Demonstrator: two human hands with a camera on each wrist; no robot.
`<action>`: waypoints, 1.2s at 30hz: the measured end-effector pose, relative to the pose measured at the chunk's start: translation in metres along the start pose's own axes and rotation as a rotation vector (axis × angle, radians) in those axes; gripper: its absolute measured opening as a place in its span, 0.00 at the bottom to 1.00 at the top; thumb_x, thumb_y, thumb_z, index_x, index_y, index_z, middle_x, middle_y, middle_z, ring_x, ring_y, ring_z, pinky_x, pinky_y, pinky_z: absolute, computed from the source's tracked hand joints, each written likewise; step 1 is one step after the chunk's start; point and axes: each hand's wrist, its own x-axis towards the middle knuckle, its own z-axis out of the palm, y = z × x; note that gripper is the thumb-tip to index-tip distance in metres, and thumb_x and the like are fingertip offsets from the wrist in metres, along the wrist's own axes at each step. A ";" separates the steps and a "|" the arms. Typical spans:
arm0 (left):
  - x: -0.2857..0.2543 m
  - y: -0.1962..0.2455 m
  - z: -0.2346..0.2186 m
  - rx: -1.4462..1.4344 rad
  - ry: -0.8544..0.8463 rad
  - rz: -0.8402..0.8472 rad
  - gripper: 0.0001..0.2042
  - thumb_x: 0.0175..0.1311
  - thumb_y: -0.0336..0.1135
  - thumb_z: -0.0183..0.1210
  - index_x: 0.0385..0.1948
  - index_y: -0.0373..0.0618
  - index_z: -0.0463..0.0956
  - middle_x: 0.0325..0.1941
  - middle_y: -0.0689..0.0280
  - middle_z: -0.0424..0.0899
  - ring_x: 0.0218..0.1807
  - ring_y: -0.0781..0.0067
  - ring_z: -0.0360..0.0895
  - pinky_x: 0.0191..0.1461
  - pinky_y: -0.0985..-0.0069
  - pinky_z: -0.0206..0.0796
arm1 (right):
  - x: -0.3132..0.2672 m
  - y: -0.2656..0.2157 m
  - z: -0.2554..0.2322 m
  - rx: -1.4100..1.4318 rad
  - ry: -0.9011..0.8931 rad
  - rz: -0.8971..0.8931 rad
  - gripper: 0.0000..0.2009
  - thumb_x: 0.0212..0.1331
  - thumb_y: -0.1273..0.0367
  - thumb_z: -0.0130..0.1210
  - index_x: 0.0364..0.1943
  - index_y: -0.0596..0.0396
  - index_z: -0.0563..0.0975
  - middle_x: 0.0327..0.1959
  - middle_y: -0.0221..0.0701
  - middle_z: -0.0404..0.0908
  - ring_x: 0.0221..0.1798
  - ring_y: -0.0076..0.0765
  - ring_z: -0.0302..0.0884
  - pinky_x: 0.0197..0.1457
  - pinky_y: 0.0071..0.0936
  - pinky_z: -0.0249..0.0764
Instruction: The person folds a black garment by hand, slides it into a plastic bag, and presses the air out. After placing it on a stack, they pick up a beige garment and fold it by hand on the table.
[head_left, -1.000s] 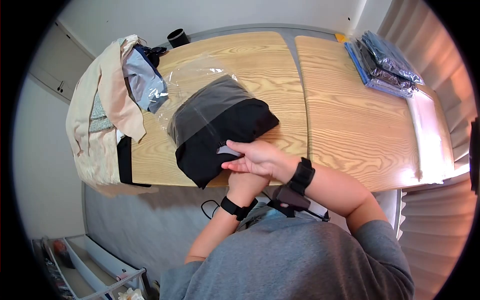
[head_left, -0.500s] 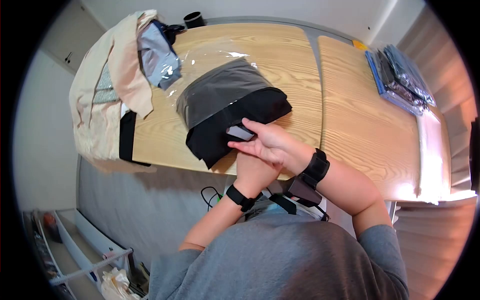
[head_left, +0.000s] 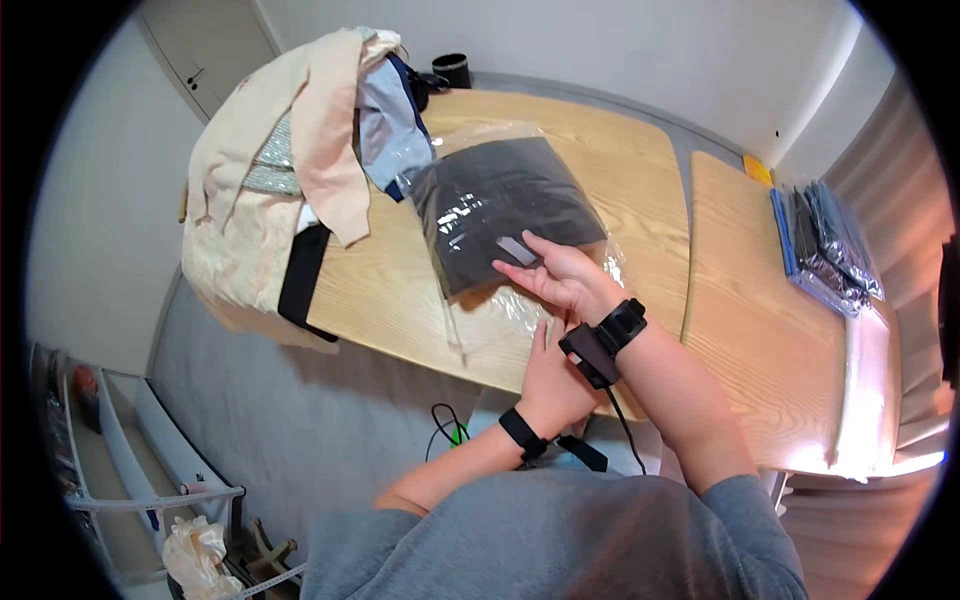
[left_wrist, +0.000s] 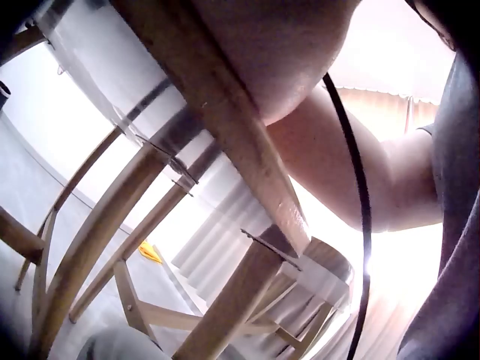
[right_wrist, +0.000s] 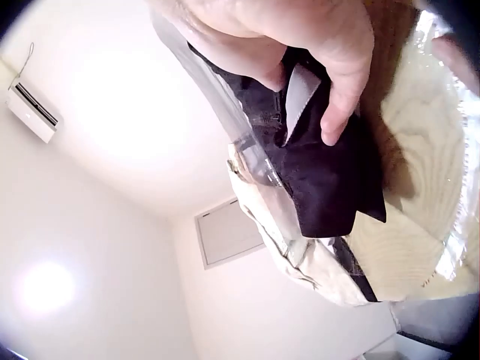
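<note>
A folded black garment (head_left: 480,195) lies on the table inside a clear plastic bag (head_left: 470,325), whose film covers most of it. My right hand (head_left: 565,280) rests at the garment's near side, palm up, with thumb and fingers apart. A pale grey patch (head_left: 517,250) shows between them. In the right wrist view those fingertips touch the dark cloth on either side of the patch. My left hand (head_left: 560,375) is below it at the table edge, beside the bag's near edge; its fingers are partly hidden, and I cannot tell whether they grip the film.
Cream, sequinned and light-blue clothes (head_left: 245,230) are heaped at the table's left end. Bagged folded garments (head_left: 825,245) are stacked at the far right, near flat plastic sleeves (head_left: 865,390). A black bin (head_left: 452,70) stands behind the table. A cable (left_wrist: 356,180) hangs by my wrist.
The plastic bag now reaches over the garment's near part, which was bare before. My left hand has drawn back toward me and apart from the right. The head view has shifted.
</note>
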 end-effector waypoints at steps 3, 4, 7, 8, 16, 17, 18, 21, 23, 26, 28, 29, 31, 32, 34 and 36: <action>0.004 0.001 -0.006 -0.070 -0.092 0.002 0.23 0.61 0.52 0.49 0.54 0.50 0.73 0.55 0.60 0.75 0.64 0.57 0.60 0.68 0.49 0.44 | 0.020 -0.007 0.002 -0.018 -0.046 -0.052 0.16 0.67 0.65 0.46 0.50 0.63 0.66 0.50 0.44 0.71 0.51 0.57 0.74 0.47 0.38 0.82; 0.004 0.001 -0.008 -0.058 -0.082 0.004 0.23 0.61 0.52 0.49 0.54 0.50 0.73 0.55 0.60 0.75 0.64 0.57 0.60 0.68 0.49 0.44 | 0.025 -0.010 0.001 -0.023 -0.060 -0.054 0.16 0.67 0.65 0.46 0.50 0.63 0.66 0.50 0.44 0.71 0.51 0.57 0.74 0.47 0.38 0.82; 0.003 0.001 -0.006 0.086 0.026 0.100 0.19 0.56 0.51 0.54 0.38 0.46 0.78 0.43 0.60 0.79 0.52 0.57 0.68 0.59 0.59 0.54 | 0.034 -0.015 -0.004 0.016 0.011 -0.119 0.17 0.67 0.64 0.46 0.51 0.64 0.65 0.50 0.45 0.72 0.47 0.55 0.75 0.47 0.35 0.81; 0.002 0.000 -0.005 0.092 0.031 0.102 0.19 0.56 0.51 0.54 0.38 0.46 0.78 0.43 0.60 0.79 0.52 0.57 0.68 0.59 0.59 0.54 | 0.031 -0.015 -0.003 0.013 0.003 -0.121 0.17 0.67 0.64 0.46 0.51 0.64 0.65 0.50 0.45 0.72 0.47 0.55 0.75 0.47 0.35 0.81; -0.017 -0.003 -0.029 -0.350 -0.406 0.128 0.19 0.59 0.41 0.53 0.47 0.38 0.72 0.49 0.58 0.76 0.56 0.59 0.67 0.59 0.67 0.60 | -0.046 -0.010 -0.035 0.050 0.120 -0.332 0.17 0.68 0.65 0.45 0.53 0.63 0.63 0.53 0.42 0.72 0.47 0.50 0.73 0.46 0.32 0.81; -0.025 -0.002 -0.029 -0.417 -0.200 0.129 0.21 0.59 0.44 0.53 0.49 0.40 0.71 0.52 0.55 0.73 0.59 0.56 0.65 0.61 0.63 0.58 | -0.054 -0.012 -0.041 0.058 0.105 -0.315 0.17 0.68 0.65 0.45 0.53 0.63 0.63 0.52 0.42 0.72 0.47 0.50 0.74 0.46 0.32 0.81; -0.028 -0.003 -0.029 -0.422 -0.208 0.132 0.21 0.59 0.44 0.53 0.49 0.40 0.71 0.52 0.55 0.73 0.59 0.56 0.65 0.61 0.63 0.58 | -0.059 -0.012 -0.047 0.069 0.088 -0.297 0.17 0.68 0.65 0.45 0.53 0.63 0.62 0.52 0.42 0.72 0.48 0.50 0.74 0.46 0.32 0.81; -0.033 -0.010 -0.019 0.080 -0.149 0.187 0.30 0.60 0.53 0.53 0.59 0.44 0.64 0.66 0.49 0.60 0.67 0.46 0.56 0.66 0.51 0.49 | -0.084 -0.006 -0.033 0.069 0.118 -0.299 0.14 0.66 0.69 0.48 0.49 0.66 0.67 0.50 0.42 0.73 0.48 0.47 0.74 0.46 0.32 0.81; -0.039 -0.008 -0.016 0.099 -0.144 0.188 0.30 0.59 0.54 0.53 0.59 0.44 0.64 0.66 0.49 0.60 0.68 0.47 0.55 0.66 0.51 0.49 | -0.070 -0.006 -0.048 0.122 0.018 -0.280 0.11 0.63 0.73 0.51 0.45 0.69 0.71 0.48 0.44 0.74 0.50 0.47 0.74 0.48 0.33 0.80; -0.042 -0.007 -0.016 0.123 -0.150 0.183 0.31 0.58 0.55 0.53 0.60 0.46 0.64 0.67 0.50 0.59 0.69 0.48 0.55 0.66 0.51 0.49 | -0.055 -0.006 -0.042 0.177 0.109 -0.285 0.13 0.63 0.75 0.49 0.49 0.70 0.68 0.47 0.45 0.73 0.50 0.49 0.74 0.50 0.37 0.80; -0.043 -0.009 -0.017 0.141 -0.164 0.197 0.32 0.58 0.55 0.54 0.61 0.47 0.63 0.67 0.50 0.59 0.69 0.48 0.55 0.66 0.51 0.49 | -0.033 -0.016 -0.050 0.174 0.094 -0.290 0.13 0.63 0.76 0.48 0.50 0.70 0.67 0.48 0.45 0.72 0.50 0.49 0.73 0.49 0.37 0.81; -0.043 -0.009 -0.017 0.147 -0.165 0.197 0.32 0.58 0.55 0.54 0.61 0.47 0.63 0.67 0.50 0.59 0.69 0.48 0.55 0.66 0.51 0.49 | -0.028 -0.020 -0.044 0.172 0.087 -0.294 0.14 0.64 0.77 0.47 0.51 0.70 0.66 0.49 0.45 0.72 0.50 0.50 0.73 0.49 0.37 0.81; -0.042 -0.008 -0.018 0.144 -0.153 0.191 0.31 0.57 0.55 0.54 0.60 0.47 0.65 0.67 0.50 0.59 0.69 0.48 0.55 0.66 0.51 0.49 | -0.025 -0.027 -0.037 0.107 0.180 -0.300 0.13 0.64 0.77 0.45 0.50 0.70 0.66 0.51 0.43 0.71 0.49 0.47 0.74 0.49 0.34 0.81; -0.043 -0.008 -0.017 0.148 -0.155 0.191 0.31 0.57 0.55 0.54 0.60 0.47 0.65 0.67 0.50 0.59 0.69 0.48 0.55 0.66 0.51 0.49 | -0.027 -0.028 -0.035 0.067 0.182 -0.286 0.12 0.64 0.77 0.44 0.51 0.69 0.67 0.50 0.42 0.72 0.48 0.46 0.74 0.48 0.32 0.81; -0.043 -0.009 -0.016 0.144 -0.126 0.205 0.30 0.57 0.55 0.55 0.58 0.47 0.66 0.67 0.50 0.60 0.68 0.48 0.56 0.66 0.51 0.49 | -0.031 -0.023 -0.034 0.059 0.144 -0.327 0.12 0.65 0.76 0.44 0.51 0.68 0.67 0.49 0.42 0.73 0.48 0.45 0.74 0.47 0.31 0.80; -0.044 -0.010 -0.015 0.153 -0.147 0.206 0.30 0.57 0.55 0.55 0.58 0.48 0.67 0.67 0.50 0.59 0.68 0.48 0.55 0.66 0.51 0.49 | -0.041 -0.012 -0.032 0.050 0.109 -0.371 0.13 0.65 0.75 0.45 0.51 0.67 0.67 0.48 0.42 0.73 0.47 0.44 0.75 0.46 0.29 0.80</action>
